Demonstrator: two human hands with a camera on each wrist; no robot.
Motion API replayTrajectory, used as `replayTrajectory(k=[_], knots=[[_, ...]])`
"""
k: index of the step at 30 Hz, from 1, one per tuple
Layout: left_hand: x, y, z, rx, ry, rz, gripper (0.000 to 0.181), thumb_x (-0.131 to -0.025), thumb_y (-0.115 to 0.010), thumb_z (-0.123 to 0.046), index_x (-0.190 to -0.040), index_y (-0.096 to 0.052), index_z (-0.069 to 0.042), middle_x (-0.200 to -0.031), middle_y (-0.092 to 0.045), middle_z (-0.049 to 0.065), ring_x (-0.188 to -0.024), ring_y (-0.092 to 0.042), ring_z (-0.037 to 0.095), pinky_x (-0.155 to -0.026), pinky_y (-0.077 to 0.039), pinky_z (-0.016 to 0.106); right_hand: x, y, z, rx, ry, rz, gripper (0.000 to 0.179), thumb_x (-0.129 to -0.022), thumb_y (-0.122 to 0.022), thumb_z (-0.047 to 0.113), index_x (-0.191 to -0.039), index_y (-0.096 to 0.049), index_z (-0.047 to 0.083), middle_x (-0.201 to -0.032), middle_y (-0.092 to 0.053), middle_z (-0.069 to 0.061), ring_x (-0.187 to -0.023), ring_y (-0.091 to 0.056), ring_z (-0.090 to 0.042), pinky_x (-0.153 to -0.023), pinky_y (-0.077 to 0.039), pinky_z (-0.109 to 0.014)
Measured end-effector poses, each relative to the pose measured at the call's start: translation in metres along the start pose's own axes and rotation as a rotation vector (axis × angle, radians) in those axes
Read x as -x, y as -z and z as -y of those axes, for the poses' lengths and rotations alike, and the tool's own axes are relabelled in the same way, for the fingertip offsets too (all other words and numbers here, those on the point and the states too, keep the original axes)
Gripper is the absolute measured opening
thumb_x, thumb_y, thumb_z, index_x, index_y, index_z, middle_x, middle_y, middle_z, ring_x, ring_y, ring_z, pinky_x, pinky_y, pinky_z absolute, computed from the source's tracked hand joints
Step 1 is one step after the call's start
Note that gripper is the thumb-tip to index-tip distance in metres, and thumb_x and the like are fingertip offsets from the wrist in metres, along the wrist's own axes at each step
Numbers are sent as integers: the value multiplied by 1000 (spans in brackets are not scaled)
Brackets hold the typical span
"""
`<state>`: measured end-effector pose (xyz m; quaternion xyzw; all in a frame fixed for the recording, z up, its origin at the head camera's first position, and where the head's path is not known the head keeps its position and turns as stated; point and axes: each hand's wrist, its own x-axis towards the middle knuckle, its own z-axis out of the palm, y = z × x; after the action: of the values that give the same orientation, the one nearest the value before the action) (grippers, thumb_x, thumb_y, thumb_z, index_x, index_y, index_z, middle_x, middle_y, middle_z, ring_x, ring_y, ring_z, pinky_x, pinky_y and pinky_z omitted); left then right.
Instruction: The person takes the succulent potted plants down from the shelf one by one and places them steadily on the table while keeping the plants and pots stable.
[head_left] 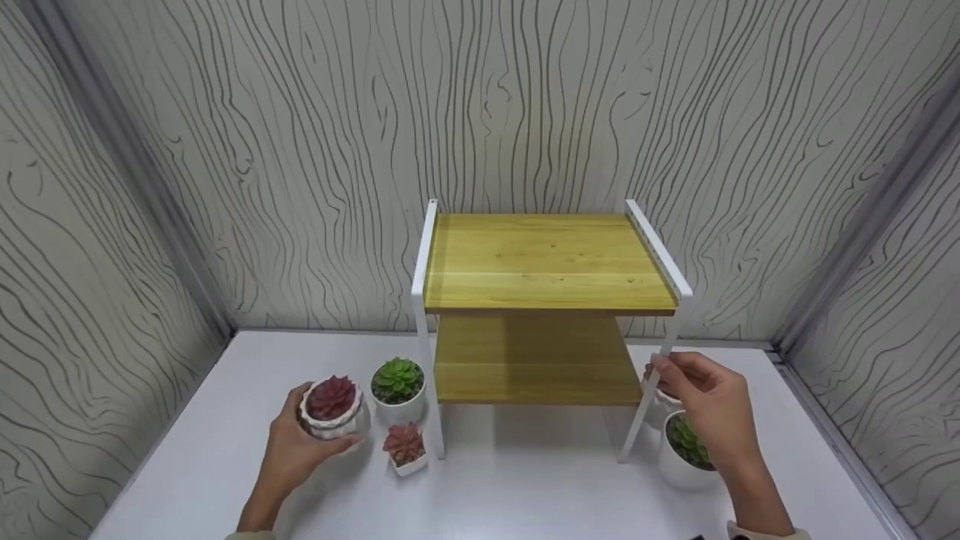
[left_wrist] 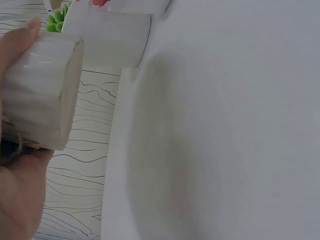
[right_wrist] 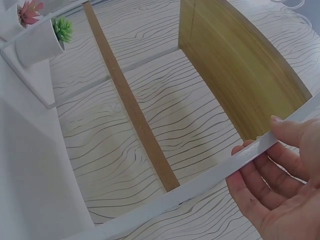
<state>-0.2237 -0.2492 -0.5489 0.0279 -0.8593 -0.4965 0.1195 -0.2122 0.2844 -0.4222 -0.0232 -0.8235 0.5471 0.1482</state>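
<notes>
My left hand (head_left: pixel 292 454) holds a white pot with a dark red succulent (head_left: pixel 332 398), thumb on one side and fingers on the other. In the left wrist view this white pot (left_wrist: pixel 42 92) is raised off the table, its base in sight and a shadow below. With the thumb and fingers, my right hand (head_left: pixel 720 412) grips the right front leg (right_wrist: pixel 205 177) of a two-tier shelf (head_left: pixel 551 262). Its wooden boards sit between white metal frames, and it stands upright on the table.
Left of the shelf stand a green succulent (head_left: pixel 397 380) and a small pink succulent (head_left: pixel 405 444) in white pots. Another green succulent (head_left: pixel 686 442) is beneath my right hand, with a partly hidden pot behind. Patterned walls (head_left: pixel 315 150) enclose the white table (head_left: pixel 525 487).
</notes>
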Motion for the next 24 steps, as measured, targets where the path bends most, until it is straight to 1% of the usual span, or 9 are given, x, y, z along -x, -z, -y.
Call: replayTrajectory(k=[2, 8, 12, 16, 21, 24], knots=[[1, -1, 4, -3, 12, 12, 113, -65, -103, -30, -154, -39, -6, -151, -57, 22, -142, -55, 42, -116, -49, 59, 0, -1, -1, -1, -5, 4, 40, -101, -71, 39, -117, -75, 2, -98, -79, 15, -96, -75, 2, -86, -63, -19], [1, -9, 13, 7, -12, 34, 112, -62, -104, -27, -151, -41, -4, -144, -62, 18, -135, -61, 36, -113, -52, 53, 0, -1, 0, 12, -19, 10, 41, -101, -70, 41, -118, -75, 4, -99, -79, 16, -97, -74, 4, -87, -62, -18], [0, -15, 20, -1, 1, 41, 113, -61, -105, -28, -151, -41, -3, -144, -62, 19, -136, -60, 38, -115, -51, 55, 0, -1, 1, 18, -25, 10, 41, -101, -70, 42, -118, -75, 5, -101, -80, 14, -98, -73, 5, -87, -62, -17], [1, -20, 22, -15, 3, 36, 114, -60, -105, -28, -150, -41, -2, -144, -62, 21, -137, -59, 41, -116, -49, 59, 0, -1, 1, 14, -30, 14, 41, -101, -70, 42, -118, -75, 5, -103, -81, 10, -98, -73, 5, -87, -61, -15], [1, -24, 23, -22, 0, 37, 111, -59, -105, -26, -148, -43, -2, -142, -64, 20, -135, -60, 39, -117, -48, 58, 0, 0, 1, 5, -28, 13, 40, -101, -70, 41, -118, -75, 5, -102, -81, 11, -98, -73, 4, -86, -61, -15], [1, -25, 23, -27, 9, 41, 111, -58, -105, -24, -148, -43, -2, -142, -64, 20, -136, -60, 40, -118, -47, 58, -1, 0, 0, -3, -16, 11, 39, -101, -70, 40, -117, -75, 5, -101, -81, 10, -99, -74, 3, -87, -62, -16]])
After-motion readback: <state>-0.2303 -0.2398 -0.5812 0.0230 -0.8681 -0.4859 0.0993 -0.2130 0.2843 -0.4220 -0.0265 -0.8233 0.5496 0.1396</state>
